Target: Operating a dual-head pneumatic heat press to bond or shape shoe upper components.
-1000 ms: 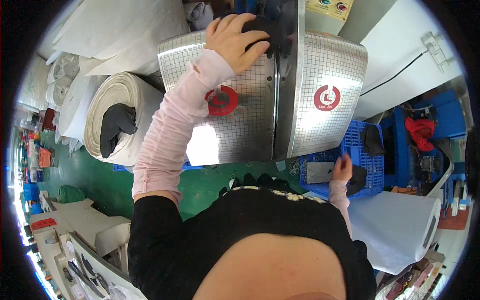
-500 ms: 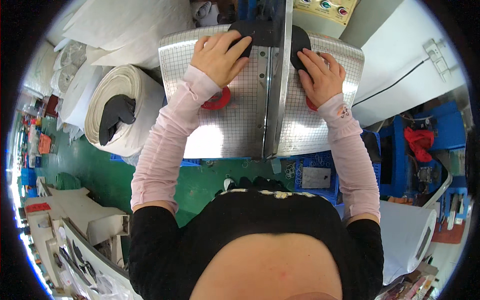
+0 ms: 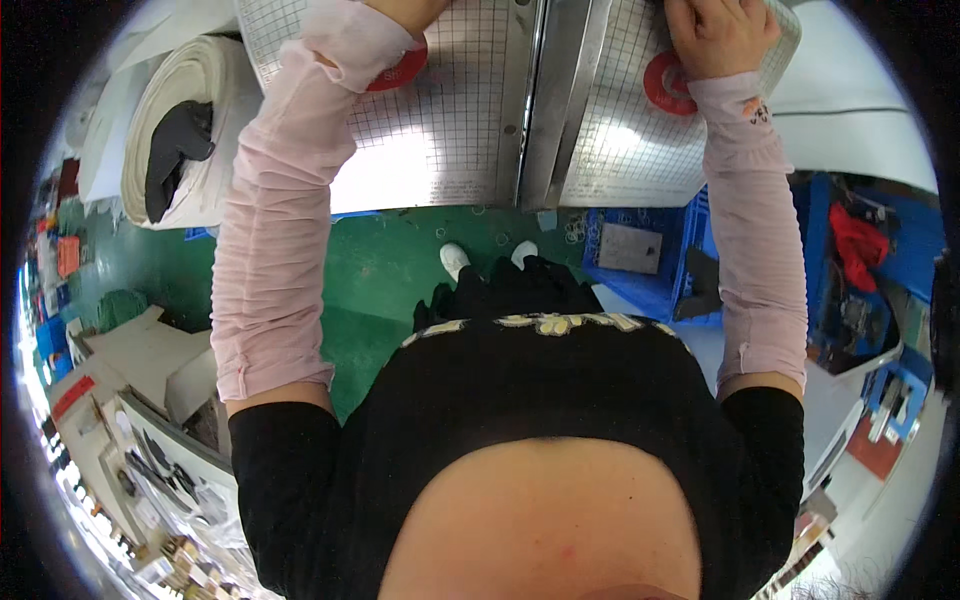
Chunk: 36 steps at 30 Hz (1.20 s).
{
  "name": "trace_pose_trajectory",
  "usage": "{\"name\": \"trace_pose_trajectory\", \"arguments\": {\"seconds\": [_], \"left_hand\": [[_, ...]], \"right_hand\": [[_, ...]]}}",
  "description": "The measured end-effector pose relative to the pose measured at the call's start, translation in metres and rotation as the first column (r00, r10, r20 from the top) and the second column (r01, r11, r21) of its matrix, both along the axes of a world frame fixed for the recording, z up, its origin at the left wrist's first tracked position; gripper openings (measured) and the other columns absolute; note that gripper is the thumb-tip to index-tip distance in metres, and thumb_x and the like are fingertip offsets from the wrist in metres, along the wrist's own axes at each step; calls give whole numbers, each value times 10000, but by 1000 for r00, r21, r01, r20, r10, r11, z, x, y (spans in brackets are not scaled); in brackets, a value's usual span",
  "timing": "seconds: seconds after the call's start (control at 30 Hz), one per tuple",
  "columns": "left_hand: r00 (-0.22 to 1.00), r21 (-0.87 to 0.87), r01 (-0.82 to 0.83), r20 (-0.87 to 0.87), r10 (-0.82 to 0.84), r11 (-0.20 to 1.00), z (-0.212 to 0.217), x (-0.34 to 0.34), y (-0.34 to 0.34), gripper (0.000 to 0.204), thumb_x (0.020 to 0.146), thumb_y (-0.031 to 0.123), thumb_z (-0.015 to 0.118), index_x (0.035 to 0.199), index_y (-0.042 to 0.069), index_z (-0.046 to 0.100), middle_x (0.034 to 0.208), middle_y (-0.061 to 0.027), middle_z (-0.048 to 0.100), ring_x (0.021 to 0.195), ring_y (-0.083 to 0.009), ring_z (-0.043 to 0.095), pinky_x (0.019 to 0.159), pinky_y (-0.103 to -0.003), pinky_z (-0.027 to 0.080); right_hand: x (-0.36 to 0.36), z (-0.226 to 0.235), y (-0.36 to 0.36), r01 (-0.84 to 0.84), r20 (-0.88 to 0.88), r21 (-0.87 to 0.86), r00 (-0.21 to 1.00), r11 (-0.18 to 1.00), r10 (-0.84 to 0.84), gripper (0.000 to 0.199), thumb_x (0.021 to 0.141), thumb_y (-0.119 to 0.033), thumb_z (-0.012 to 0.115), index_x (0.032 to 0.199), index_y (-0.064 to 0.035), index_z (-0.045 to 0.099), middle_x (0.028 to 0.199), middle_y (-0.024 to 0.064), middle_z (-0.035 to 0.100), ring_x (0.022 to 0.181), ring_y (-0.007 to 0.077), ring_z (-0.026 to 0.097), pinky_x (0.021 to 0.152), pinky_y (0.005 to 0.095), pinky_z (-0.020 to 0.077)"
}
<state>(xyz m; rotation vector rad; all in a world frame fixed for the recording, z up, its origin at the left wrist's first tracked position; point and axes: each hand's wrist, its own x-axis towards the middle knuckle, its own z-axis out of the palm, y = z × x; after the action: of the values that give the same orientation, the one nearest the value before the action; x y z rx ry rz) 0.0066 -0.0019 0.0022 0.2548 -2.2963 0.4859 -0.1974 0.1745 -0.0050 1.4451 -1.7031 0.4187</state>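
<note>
My left hand (image 3: 408,12) reaches over the left plate of a silver board printed with a grid (image 3: 450,130); the upper edge of the view cuts off its fingers. Over the right grid plate (image 3: 625,110), my right hand (image 3: 722,38) has its fingers curled in, their tips partly out of view. What it holds, if anything, does not show. Between the two plates runs a long metal bar (image 3: 578,90). A red ring-shaped sticker (image 3: 668,84) lies just below my right hand, and another red sticker (image 3: 402,70) sits by my left wrist.
To the left stands a thick roll of white material (image 3: 225,130) with a black piece (image 3: 175,150) on its end. Under the right plate is a blue crate (image 3: 640,275) with a grey block inside. A red cloth (image 3: 857,245) hangs on blue equipment at the right.
The view has tipped down toward my body, so the board sits higher in it. Both hands lay on a black piece before; that piece is now out of view. My right hand's fingers have curled.
</note>
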Motion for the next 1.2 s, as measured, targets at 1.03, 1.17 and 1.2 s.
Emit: {"name": "trace_pose_trajectory", "arguments": {"seconds": [1.03,1.17,1.2], "left_hand": [[996,129,89,-20,-87,988,-8,-5,-8,430,772,156,616,1185,121,503,1224,-20,495,1135,-189,465,971,-449,307],[996,142,85,-34,-81,986,-7,-9,-11,419,774,150,608,1178,116,504,1219,-27,498,1140,-199,463,976,-458,303],[997,140,79,-33,-75,987,-6,-9,-11,419,774,150,608,1178,116,504,1219,-27,498,1140,-199,463,976,-458,303]], "right_hand": [[3,-15,-9,65,78,-178,996,982,-52,332,716,-114,611,1026,-229,644,1108,-87,604,1066,249,491,904,441,315],[2,-12,-13,105,118,-183,989,977,-85,323,725,-133,594,1027,-233,645,1118,-87,602,1082,255,483,914,463,300],[2,-11,-14,121,133,-181,986,976,-98,319,727,-136,587,1025,-233,646,1121,-86,602,1087,258,481,919,470,293]]}}
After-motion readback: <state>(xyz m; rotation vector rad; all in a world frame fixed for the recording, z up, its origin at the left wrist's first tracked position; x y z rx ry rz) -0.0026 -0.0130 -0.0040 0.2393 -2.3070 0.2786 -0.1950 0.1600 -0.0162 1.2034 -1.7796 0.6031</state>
